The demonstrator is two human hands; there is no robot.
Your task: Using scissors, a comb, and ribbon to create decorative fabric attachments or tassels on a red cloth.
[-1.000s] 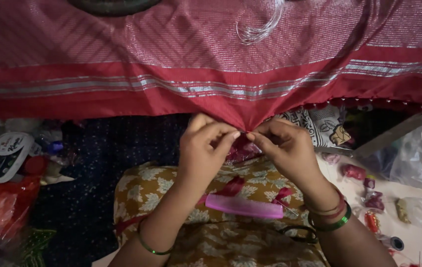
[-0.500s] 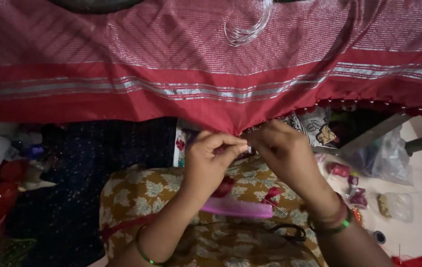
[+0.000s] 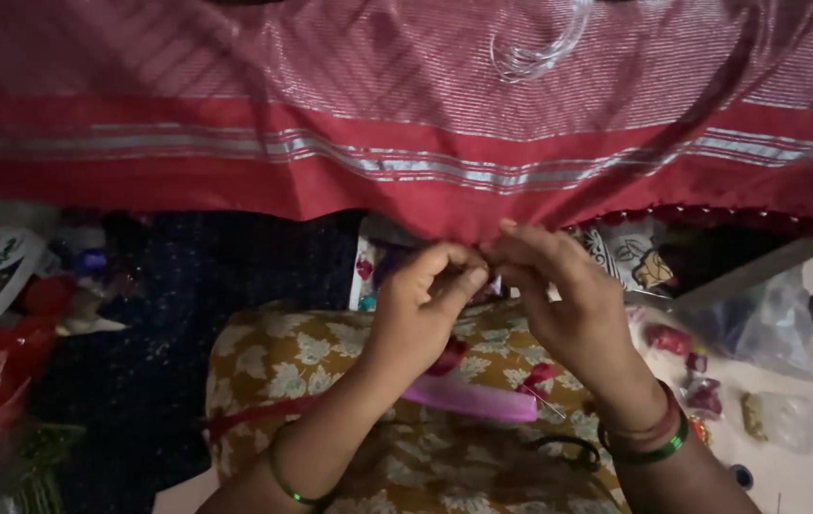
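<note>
- Head view: left hand [image 3: 421, 309] and right hand [image 3: 559, 295] meeting fingertip to fingertip at the lower hem of the red cloth [image 3: 406, 124], both in a pinching grip on the hem's edge; whether a needle or thread sits between the fingers cannot be told.
- Cloth stretched across the upper frame, pulled into a downward peak at the pinch. Likely risk: hem slipping free if either pinch loosens.
- Thin pin-like tool [image 3: 547, 405] lying loose beside the pink comb [image 3: 468, 398] on the floral cushion [image 3: 283, 366], just under the right wrist. Possible prick or knock-off from a dropped forearm.
- Small beads and packets [image 3: 702, 381] scattered near the right wrist; easily swept aside by the bangles [image 3: 649, 440].
</note>
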